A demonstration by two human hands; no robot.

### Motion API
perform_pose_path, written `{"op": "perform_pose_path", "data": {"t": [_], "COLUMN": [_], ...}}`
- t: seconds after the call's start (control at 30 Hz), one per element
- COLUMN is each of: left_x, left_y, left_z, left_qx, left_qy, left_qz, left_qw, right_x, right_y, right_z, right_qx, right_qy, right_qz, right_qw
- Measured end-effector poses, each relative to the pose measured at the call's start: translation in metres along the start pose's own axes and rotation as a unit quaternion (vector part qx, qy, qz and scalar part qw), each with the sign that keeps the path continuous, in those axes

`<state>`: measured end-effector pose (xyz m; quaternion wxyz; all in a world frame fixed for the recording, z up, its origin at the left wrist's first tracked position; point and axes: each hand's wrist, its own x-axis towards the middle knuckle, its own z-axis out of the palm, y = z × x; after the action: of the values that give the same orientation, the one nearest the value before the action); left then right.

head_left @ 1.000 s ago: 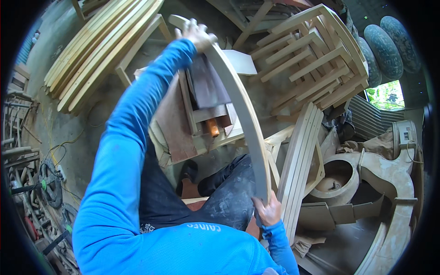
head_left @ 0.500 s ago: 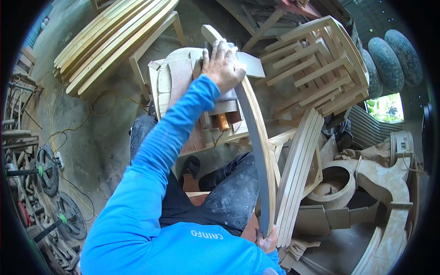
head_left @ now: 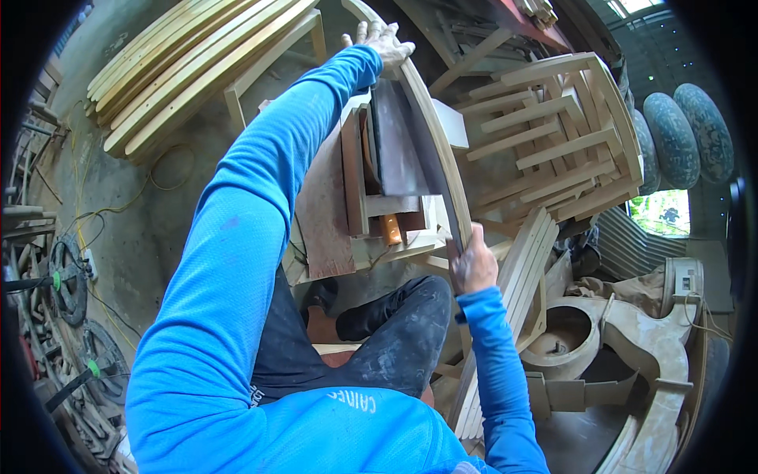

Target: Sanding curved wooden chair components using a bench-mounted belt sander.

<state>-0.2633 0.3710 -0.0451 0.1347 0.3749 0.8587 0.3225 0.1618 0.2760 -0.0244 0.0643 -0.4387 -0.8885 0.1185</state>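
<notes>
A long, curved wooden slat runs from the top centre down toward my right side, its edge against a dark flat plate on a machine that looks like a sander. My left hand is laid over the slat's far part, fingers bent across it and somewhat apart. At the near end, my right hand is closed round the slat with the thumb up. Below the plate, an orange handle-like part sticks out beside a wooden block. A worn brown board lies left of the machine.
Curved slats are stacked at the far left. A pile of wooden frames stands at the right, with straight slats leaning nearer me. A large pale curved casing sits at the lower right. Yellow cable lies on the floor.
The slat has slid forward, away from me, along the machine. Both hands have gone with it, the right rising from the lower edge. More of the dark plate is now uncovered.
</notes>
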Motion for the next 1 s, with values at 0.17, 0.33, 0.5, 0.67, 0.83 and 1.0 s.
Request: {"op": "perform_pose_path", "data": {"t": [0.17, 0.33, 0.5, 0.67, 0.83, 1.0], "left_x": [-0.004, -0.083, -0.264, -0.344, -0.318, -0.196], "left_y": [-0.015, 0.011, 0.061, 0.082, 0.077, 0.038], "left_z": [-0.015, -0.009, 0.010, 0.005, -0.003, 0.003], "left_qx": [0.110, 0.127, 0.011, -0.036, -0.020, 0.000], "left_qy": [0.008, -0.027, 0.044, 0.081, 0.072, 0.049], "left_qz": [0.058, 0.225, 0.256, 0.255, 0.235, 0.201], "left_qw": [0.992, 0.966, 0.966, 0.963, 0.969, 0.978], "right_x": [-0.035, -0.192, -0.346, -0.418, -0.379, -0.279], "right_y": [0.012, 0.092, 0.147, 0.172, 0.144, 0.093], "right_z": [0.004, -0.026, -0.053, -0.075, -0.106, -0.105], "right_qx": [-0.030, 0.007, 0.004, -0.017, -0.038, -0.057], "right_qy": [0.030, 0.017, 0.039, 0.049, 0.035, -0.022], "right_qz": [-0.083, -0.033, -0.032, -0.030, -0.039, 0.001], "right_qw": [0.996, 0.999, 0.999, 0.998, 0.998, 0.998]}}
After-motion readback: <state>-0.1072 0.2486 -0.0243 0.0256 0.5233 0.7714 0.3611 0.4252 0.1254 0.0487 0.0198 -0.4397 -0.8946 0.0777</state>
